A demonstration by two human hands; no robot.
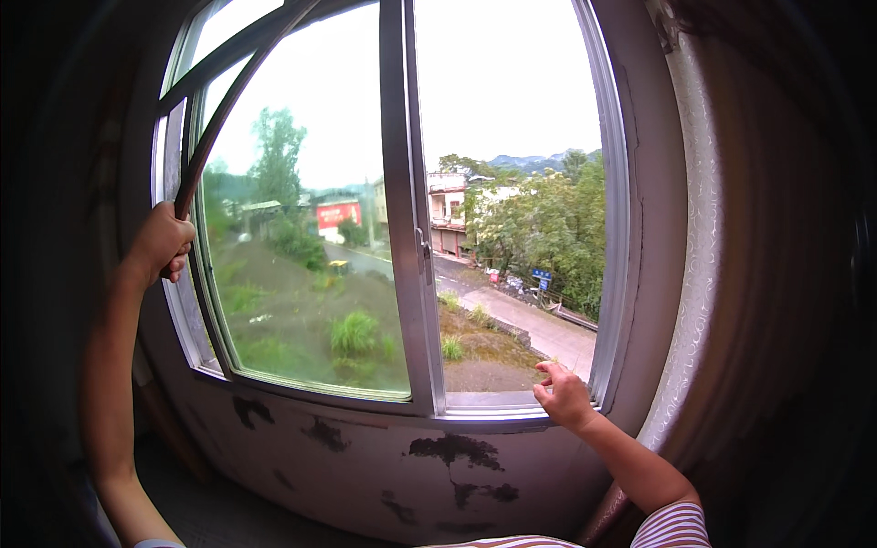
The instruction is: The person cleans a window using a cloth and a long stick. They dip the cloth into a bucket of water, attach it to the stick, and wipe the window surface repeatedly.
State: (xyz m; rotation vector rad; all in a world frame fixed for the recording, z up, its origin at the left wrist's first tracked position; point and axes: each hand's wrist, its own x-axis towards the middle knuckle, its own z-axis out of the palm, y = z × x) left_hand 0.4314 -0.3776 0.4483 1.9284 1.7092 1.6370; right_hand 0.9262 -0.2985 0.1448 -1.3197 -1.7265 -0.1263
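My left hand is closed around the lower end of a long dark stick, at the left side of the window. From my fist the stick slants up and right across the glass, and its upper end runs out of the picture. My right hand is raised near the lower right corner of the metal window frame, its fingers loosely curled and apart, with nothing in them. Whether it touches the sill cannot be told. A sliding glass pane stands in the left part; a latch is on the middle upright.
A pale patterned curtain hangs at the right of the window. The wall below has dark peeled patches, and a crack runs down its right side. Trees, a road and buildings show outside.
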